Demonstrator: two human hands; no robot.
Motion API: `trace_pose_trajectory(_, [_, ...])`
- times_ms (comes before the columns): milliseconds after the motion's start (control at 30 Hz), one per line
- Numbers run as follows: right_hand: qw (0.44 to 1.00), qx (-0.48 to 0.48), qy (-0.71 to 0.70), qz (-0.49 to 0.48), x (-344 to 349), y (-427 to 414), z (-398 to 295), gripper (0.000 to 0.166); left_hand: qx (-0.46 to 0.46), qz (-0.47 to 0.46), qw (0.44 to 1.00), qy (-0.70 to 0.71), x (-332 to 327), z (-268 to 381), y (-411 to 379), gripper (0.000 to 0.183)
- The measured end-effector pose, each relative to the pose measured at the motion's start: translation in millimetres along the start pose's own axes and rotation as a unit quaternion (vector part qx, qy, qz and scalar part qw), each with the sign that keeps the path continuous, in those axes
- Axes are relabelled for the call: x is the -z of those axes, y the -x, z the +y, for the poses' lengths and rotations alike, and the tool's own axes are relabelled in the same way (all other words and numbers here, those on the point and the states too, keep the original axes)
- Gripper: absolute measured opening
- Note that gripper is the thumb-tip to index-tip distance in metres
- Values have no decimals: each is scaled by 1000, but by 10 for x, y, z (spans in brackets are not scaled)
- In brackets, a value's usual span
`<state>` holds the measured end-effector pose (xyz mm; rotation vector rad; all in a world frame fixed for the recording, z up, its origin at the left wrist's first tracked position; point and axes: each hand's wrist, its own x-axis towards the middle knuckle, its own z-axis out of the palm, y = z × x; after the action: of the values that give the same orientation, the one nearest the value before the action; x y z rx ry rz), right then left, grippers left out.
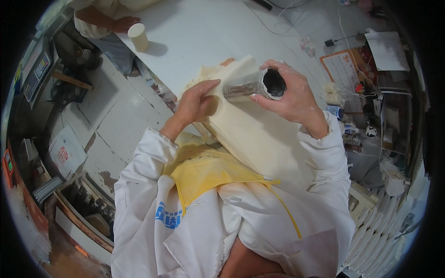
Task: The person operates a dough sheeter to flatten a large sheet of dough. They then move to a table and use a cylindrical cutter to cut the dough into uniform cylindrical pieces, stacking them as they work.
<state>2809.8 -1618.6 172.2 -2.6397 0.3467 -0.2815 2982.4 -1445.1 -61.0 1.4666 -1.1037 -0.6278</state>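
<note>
My right hand point(295, 93) grips a shiny metal tube point(243, 87) near its upper end, thumb and fingers around it. The rim facing me is ragged and whitish, and the inside is dark. The tube's far end meets a thick cream-coloured slab point(264, 135) that looks like layered dough sheets. At the slab's left side, my left hand point(196, 100) has its thumb stretched towards the tube's lower end. Its fingers are curved apart from the thumb, with no held object visible. White powder dusts both hands.
A cream cylinder point(138, 38) stands at the white table's point(205, 31) left edge, beside another person's hand point(126, 24). Cables, papers point(387, 50) and small containers point(352, 133) lie to the right. A scale point(38, 71) and a wooden drawer point(83, 219) are at the left.
</note>
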Motion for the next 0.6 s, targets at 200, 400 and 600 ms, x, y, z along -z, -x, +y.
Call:
trace_pose_trajectory(200, [1000, 13, 23, -8, -15, -17, -60, 63, 26, -7, 999, 32, 6, -28, 21, 66])
trace_pose_trajectory(400, [999, 31, 25, 0, -90, -70, -27, 62, 24, -10, 999, 34, 15, -78, 32, 65])
trace_pose_trajectory(600, [995, 11, 74, -68, -52, -128, -49, 61, -24, -8, 999, 40, -3, -19, -8, 64])
